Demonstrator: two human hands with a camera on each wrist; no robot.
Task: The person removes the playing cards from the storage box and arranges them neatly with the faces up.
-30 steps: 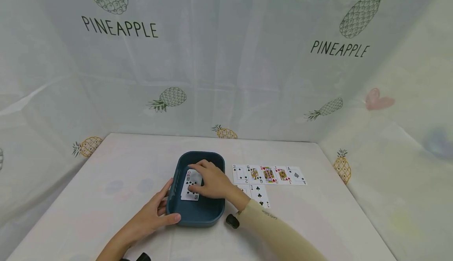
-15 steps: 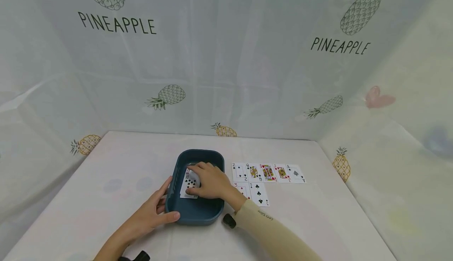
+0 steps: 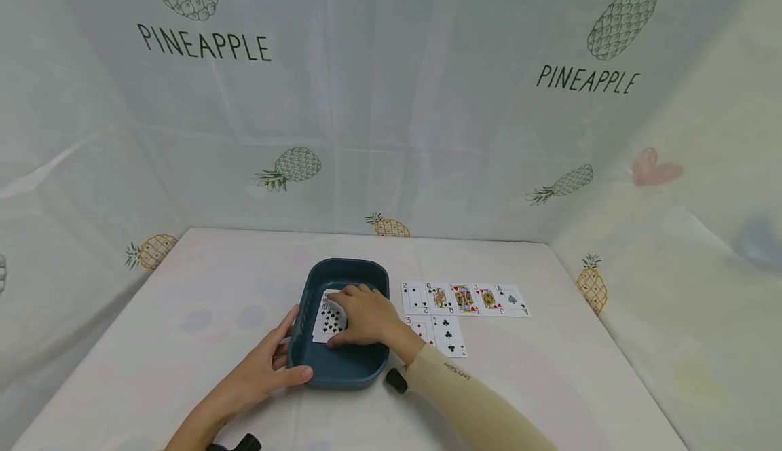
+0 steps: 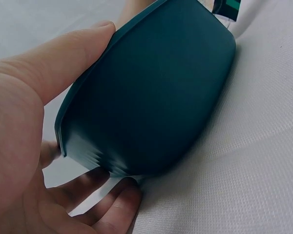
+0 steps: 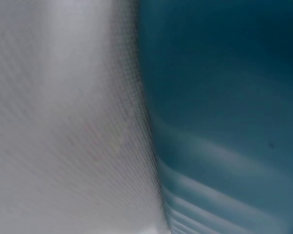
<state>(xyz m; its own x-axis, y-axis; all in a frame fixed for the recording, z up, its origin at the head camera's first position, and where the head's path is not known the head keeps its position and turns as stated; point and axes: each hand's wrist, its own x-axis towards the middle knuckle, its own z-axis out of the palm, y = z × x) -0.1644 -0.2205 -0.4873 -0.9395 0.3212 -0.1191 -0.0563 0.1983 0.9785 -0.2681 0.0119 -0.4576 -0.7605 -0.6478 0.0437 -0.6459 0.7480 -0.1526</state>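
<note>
— Cards (image 3: 328,318) sit in a small stack inside the blue tray (image 3: 342,369), ten of spades on top. The right hand (image 3: 364,315) reaches into the tray, fingers curled over the stack's right edge, seemingly pinching it.

— And the left hand (image 3: 264,373)?

— It grips the tray's near left corner — thumb on the rim, fingers curled under the outer wall, as the left wrist view shows (image 4: 34,97). I'd say that brace matters: keep the tray pinned, and peel off just the top card rather than dragging the whole stack.

— What lies around the tray?

— Right of it, face-up cards (image 3: 464,299) in a row, two more below them. All on a pale table (image 3: 183,342), walled behind by pineapple-print sheeting (image 3: 391,98).
</note>
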